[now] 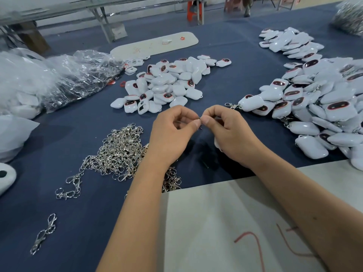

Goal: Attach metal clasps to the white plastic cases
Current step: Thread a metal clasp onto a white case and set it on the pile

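both hands, left hand (172, 132) and right hand (229, 132), pinch a tiny dark piece (200, 121) together; shiny tangled metal clasps (119, 152) heap on blue cloth (88, 213), glossy rounded white cases (167, 85) behind, crinkled clear bags (78, 75) holding more clasps.

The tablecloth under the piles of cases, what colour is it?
Dark blue tablecloth, clearest in the head view.

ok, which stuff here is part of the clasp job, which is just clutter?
Job: left hand, right hand, clasps, loose cases, clasped cases.
Clutter: plastic bags, white board, red string.
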{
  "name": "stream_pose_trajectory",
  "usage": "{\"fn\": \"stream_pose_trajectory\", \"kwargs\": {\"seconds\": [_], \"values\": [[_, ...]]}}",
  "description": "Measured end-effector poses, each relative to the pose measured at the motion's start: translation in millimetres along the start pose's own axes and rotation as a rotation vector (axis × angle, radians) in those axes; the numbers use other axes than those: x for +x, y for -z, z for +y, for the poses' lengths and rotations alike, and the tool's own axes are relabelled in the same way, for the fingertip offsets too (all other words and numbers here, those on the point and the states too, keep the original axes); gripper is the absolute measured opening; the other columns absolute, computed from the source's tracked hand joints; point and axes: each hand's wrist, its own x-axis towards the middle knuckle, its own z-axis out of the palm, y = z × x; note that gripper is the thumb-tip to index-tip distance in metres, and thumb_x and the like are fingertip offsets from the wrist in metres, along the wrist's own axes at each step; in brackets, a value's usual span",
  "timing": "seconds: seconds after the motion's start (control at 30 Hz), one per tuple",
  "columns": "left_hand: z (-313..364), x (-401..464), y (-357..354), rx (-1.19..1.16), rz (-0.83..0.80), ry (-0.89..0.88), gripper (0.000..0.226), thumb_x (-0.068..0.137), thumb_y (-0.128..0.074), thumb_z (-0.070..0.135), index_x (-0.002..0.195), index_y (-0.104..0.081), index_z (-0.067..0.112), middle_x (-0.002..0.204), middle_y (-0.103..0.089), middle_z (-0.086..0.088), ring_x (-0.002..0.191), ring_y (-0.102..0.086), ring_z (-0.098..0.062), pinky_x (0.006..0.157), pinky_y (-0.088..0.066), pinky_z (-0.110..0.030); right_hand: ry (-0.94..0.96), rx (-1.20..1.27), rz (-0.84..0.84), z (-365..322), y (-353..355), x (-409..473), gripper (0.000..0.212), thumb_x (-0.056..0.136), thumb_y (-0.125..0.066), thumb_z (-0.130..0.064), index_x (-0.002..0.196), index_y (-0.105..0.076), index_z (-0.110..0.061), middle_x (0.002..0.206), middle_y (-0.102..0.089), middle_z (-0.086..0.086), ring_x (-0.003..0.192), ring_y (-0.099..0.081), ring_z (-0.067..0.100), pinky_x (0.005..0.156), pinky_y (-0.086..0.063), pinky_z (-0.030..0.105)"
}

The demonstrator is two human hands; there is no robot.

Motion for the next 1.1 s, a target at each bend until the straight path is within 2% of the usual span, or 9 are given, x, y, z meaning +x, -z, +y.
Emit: {"fn": "stream_pose_trajectory", "kwargs": {"seconds": [0.2,0.33,0.43,0.53,0.6,0.73,0.83,1.0,1.1], "values": [[-1.4,0.7,0.7,0.006,-0.027,-0.031,0.012,0.089,-0.075,0.005,0.087,-0.073,0.016,0.077,-0.068,0.004,0.075,-0.062,-0.015,0.081,-0.060,-0.047,-0.021,0.091,-0.062,2.2,3.2,1.8,0.022,0.108,-0.054,-0.021,0.088,-0.060,-0.019,0.062,-0.039,0.004,0.041,-0.033,0.013,0.040,-0.026,0.025],[-1.4,1.7,-4.1,-0.031,-0.002,0.005,0.012,0.089,-0.072,0.002,0.085,-0.071,0.013,0.069,-0.067,0.009,0.069,-0.062,-0.009,0.071,-0.057,-0.029,-0.012,0.110,-0.020,3.7,2.0,2.8,0.019,0.107,-0.056,-0.020,0.089,-0.061,-0.016,0.057,-0.040,0.000,0.039,-0.033,0.012,0.038,-0.029,0.023],[-1.1,2.3,-9.5,-0.084,0.042,0.046,0.016,0.090,-0.070,0.000,0.083,-0.070,0.014,0.063,-0.068,0.008,0.063,-0.064,-0.007,0.068,-0.056,-0.023,0.029,0.085,0.022,4.2,1.3,2.8,0.014,0.104,-0.061,-0.017,0.092,-0.066,-0.015,0.063,-0.049,0.020,0.041,-0.036,0.010,0.040,-0.033,0.021],[-2.3,3.1,-9.5,-0.105,0.055,0.056,0.014,0.091,-0.070,0.000,0.084,-0.071,0.012,0.065,-0.068,0.007,0.063,-0.064,-0.007,0.070,-0.057,-0.025,0.089,-0.007,0.065,5.6,0.1,2.9,0.015,0.101,-0.066,-0.016,0.089,-0.071,-0.021,0.073,-0.062,0.019,0.052,-0.043,0.009,0.051,-0.039,0.022],[-2.9,3.4,-8.0,-0.109,0.049,0.047,0.011,0.091,-0.070,0.000,0.086,-0.072,0.010,0.068,-0.069,0.005,0.064,-0.064,-0.007,0.072,-0.057,-0.027,0.100,-0.027,0.083,6.5,-0.4,3.2,0.015,0.100,-0.066,-0.017,0.088,-0.073,-0.022,0.073,-0.064,0.017,0.054,-0.045,0.011,0.054,-0.040,0.023],[-1.2,2.2,-8.8,-0.101,0.028,0.034,0.009,0.090,-0.071,0.000,0.088,-0.072,0.008,0.072,-0.070,0.001,0.066,-0.065,-0.008,0.071,-0.058,-0.026,0.074,0.039,0.109,7.2,0.2,2.7,0.018,0.100,-0.067,-0.017,0.084,-0.074,-0.022,0.054,-0.052,-0.001,0.040,-0.039,0.008,0.043,-0.034,0.018],[0.3,2.0,-9.3,-0.132,0.021,0.017,0.010,0.090,-0.072,0.000,0.088,-0.073,0.010,0.075,-0.072,-0.001,0.067,-0.066,-0.009,0.071,-0.058,-0.025,0.025,0.162,0.120,6.3,2.3,3.0,0.020,0.100,-0.068,-0.017,0.083,-0.076,-0.023,0.058,-0.052,0.004,0.037,-0.035,0.010,0.039,-0.031,0.017],[0.6,2.3,-10.2,-0.103,0.038,-0.025,0.017,0.091,-0.070,0.000,0.085,-0.072,0.015,0.074,-0.072,0.001,0.067,-0.065,-0.009,0.075,-0.059,-0.032,0.012,0.200,0.091,5.3,4.1,3.5,0.021,0.100,-0.067,-0.018,0.084,-0.078,-0.025,0.060,-0.055,0.008,0.038,-0.034,0.013,0.039,-0.031,0.020],[-1.9,3.2,-10.3,-0.016,0.040,-0.049,0.020,0.091,-0.069,0.001,0.082,-0.070,0.019,0.072,-0.070,0.005,0.068,-0.066,-0.011,0.076,-0.059,-0.035,0.081,0.055,0.134,5.8,2.0,1.8,0.017,0.098,-0.070,-0.016,0.085,-0.077,-0.024,0.063,-0.060,0.003,0.049,-0.041,0.009,0.048,-0.039,0.023]]}}
